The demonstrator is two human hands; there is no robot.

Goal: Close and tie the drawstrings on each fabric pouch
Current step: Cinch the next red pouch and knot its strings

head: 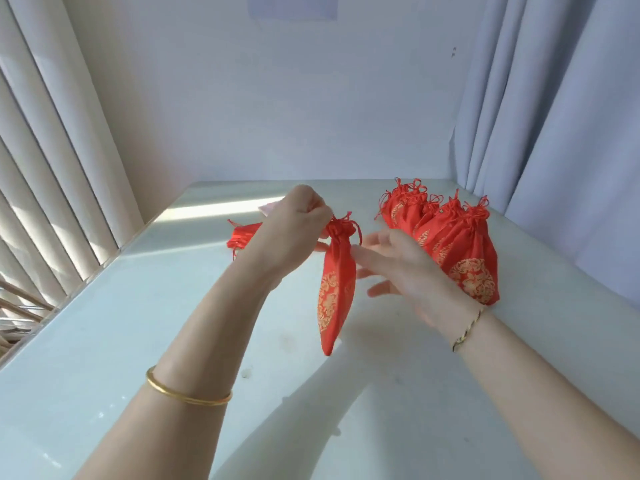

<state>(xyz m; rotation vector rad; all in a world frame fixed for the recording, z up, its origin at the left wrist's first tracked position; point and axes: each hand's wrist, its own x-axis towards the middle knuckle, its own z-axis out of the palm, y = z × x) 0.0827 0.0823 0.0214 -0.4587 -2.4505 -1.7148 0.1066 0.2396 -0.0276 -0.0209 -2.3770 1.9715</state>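
Our left grip (298,221) pinches the pouch (337,292) at its neck, so it hangs lengthwise just beside our spread right grip (405,271).

A gold bangle (188,393) sits behind the left hand (298,225), a twisted bracelet (467,330) behind the right hand (410,271).

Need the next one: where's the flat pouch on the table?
In the head view the flat pouch lies left of centre, partly hidden behind the left hand, opposite the tied pile.

Single head-worn wide-angle view, looking forward and down across the table (138,323) toward the far wall (277,98); forearms close in foreground.
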